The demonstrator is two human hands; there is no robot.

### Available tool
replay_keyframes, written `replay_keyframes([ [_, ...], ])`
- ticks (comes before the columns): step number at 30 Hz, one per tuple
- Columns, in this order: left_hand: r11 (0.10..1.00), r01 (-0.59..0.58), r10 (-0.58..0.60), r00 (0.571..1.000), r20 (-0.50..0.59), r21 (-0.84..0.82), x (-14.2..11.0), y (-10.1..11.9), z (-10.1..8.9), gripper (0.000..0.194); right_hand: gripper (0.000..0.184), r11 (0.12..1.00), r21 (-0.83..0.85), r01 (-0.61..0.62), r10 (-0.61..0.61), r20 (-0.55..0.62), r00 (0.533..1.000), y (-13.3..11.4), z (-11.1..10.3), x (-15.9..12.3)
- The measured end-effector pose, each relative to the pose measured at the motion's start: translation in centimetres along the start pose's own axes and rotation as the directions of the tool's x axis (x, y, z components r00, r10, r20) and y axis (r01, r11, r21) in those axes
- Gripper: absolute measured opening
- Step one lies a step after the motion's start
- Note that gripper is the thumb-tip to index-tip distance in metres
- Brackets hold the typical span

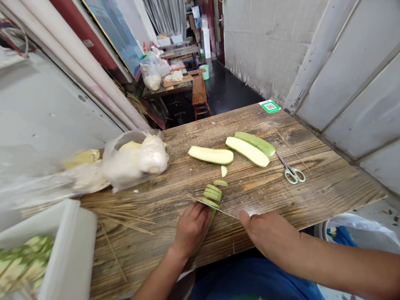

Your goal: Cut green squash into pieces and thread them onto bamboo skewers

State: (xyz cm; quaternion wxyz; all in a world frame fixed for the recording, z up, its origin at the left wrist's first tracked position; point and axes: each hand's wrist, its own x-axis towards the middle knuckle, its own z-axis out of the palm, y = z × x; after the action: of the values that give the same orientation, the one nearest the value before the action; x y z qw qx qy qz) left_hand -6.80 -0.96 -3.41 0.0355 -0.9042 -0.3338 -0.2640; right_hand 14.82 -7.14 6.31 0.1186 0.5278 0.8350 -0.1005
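My left hand [191,226] presses a green zucchini half [212,218] against the wooden table, fingertips curled beside the blade. In my right hand [269,233] is a knife [229,214], its thin blade crossing the zucchini; the handle is hidden in my fist. Several cut slices [212,193] lie just beyond the blade, with a small end piece [223,171] farther off. Behind them rest three more zucchini halves: one pale side up [210,155], another pale one [247,151] to the right, and one green side up [255,142] against it.
Scissors [294,174] and a thin stick [292,149] lie at the right of the table [330,185]. On the left are loose sticks [128,215], a plastic bag of pale food [152,155] and a white foam box [76,250] of skewered green pieces. A lined bin [374,230] stands lower right.
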Motion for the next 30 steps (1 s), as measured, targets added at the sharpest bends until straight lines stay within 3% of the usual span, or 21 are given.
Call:
replay_keyframes([
  [6,1.0,0.0,0.0,1.0,-0.015,-0.011,0.4,0.2,-0.1,0.01,0.019,0.998,0.06,-0.013,0.009,0.061,0.998,0.1,0.2,1.2],
  [14,0.996,0.04,-0.03,0.989,0.142,-0.074,0.1,0.1,-1.1,0.018,0.022,0.994,0.102,-0.043,0.035,0.078,0.996,0.3,1.6,2.2],
  [20,0.998,0.031,-0.029,0.999,0.045,-0.055,-0.8,0.0,-0.5,0.018,0.021,0.998,0.065,-0.008,0.006,0.038,0.999,0.2,0.3,0.8],
  [30,0.996,0.018,-0.016,1.0,0.023,-0.086,-0.9,-0.1,-0.3,0.014,0.026,0.999,0.042,0.007,-0.012,0.106,0.994,-0.5,-1.2,0.4],
])
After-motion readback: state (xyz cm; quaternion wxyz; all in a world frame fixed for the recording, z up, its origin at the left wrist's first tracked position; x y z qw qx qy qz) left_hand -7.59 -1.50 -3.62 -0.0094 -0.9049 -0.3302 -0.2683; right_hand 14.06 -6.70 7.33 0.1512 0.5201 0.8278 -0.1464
